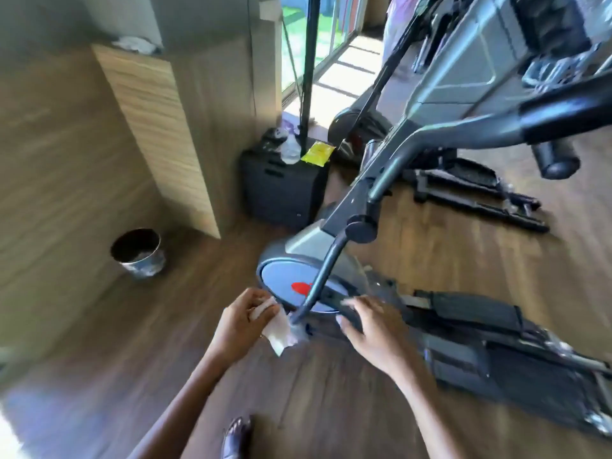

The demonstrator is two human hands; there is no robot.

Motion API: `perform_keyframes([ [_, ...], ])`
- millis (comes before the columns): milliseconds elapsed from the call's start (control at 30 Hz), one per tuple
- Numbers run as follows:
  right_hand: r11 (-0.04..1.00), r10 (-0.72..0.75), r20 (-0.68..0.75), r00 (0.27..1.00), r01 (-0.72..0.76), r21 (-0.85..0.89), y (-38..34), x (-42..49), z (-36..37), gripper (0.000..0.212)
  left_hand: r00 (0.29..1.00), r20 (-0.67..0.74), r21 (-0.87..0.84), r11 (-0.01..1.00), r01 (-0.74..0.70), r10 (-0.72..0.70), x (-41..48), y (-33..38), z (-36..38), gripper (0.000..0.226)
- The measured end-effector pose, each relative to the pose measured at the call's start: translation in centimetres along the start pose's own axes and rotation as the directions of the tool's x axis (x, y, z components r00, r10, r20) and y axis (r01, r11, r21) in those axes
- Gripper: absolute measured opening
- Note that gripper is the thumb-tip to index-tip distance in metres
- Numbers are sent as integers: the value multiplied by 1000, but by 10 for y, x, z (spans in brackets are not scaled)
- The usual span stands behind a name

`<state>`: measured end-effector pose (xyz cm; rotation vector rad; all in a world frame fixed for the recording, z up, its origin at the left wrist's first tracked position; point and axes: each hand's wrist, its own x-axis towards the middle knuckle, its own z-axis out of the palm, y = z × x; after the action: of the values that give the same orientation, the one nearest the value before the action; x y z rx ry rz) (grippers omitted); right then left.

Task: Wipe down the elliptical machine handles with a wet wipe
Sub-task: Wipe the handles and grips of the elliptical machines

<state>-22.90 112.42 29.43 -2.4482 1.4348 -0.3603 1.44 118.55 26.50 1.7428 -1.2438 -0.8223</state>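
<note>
- At far left, on the wooden floor [99, 352]: round metal waste bin [138, 253], upright, standing near the foot of a light wood panel [155, 134].
- Atop the panel's ledge: crumpled white cloth or paper [135, 44], blurred.
- Centre, against the wall: black box-shaped unit [281, 190], bearing a clear spray bottle [290, 150] and, just beside it, a yellow packet [318, 153].
- Lower centre-left: left hand [240, 326], clenched on a crumpled white wet wipe [276, 326]; wipe touching the lower end of the dark curved handle bar [323, 279].
- Centre: grey flywheel housing [291, 283] of the elliptical machine [430, 127], with a red mark on its disc; handle bar crossing in front of it.
- Lower centre-right: right hand [371, 329], fingers spread and released, grasping nothing, just beside the bar's lower end; contact with the machine impossible to tell through blur.
- Right: black foot pedals [477, 313] low on the floor; thick padded handle grip [563, 117] high at the edge.
- Bottom centre: tip of a dark shoe [236, 435].
</note>
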Motion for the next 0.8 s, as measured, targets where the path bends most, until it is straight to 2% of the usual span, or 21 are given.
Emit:
perform_keyframes([
  [133,999,-40,179,983,36,23,-49,15,61,36,986,-41,0,987,162,-162,-28,-71,-43,14],
  [267,998,-68,227,971,70,2,-94,49,99,41,962,-73,-73,964,257,-263,-24,-113,-94,12],
  [433,995,-60,208,976,76,-70,-143,119,126,41,955,-133,-87,963,254,-264,26,-142,-162,11],
  [533,992,-23,179,984,45,-119,-166,168,130,41,956,-107,-71,961,267,-273,71,-146,-197,13],
  [667,989,29,159,987,-5,-148,-182,234,127,40,981,-75,-25,984,177,-178,138,-141,-227,7],
  [800,985,64,150,987,-38,-167,-181,301,122,42,995,-42,15,996,89,-88,218,-129,-238,11],
])
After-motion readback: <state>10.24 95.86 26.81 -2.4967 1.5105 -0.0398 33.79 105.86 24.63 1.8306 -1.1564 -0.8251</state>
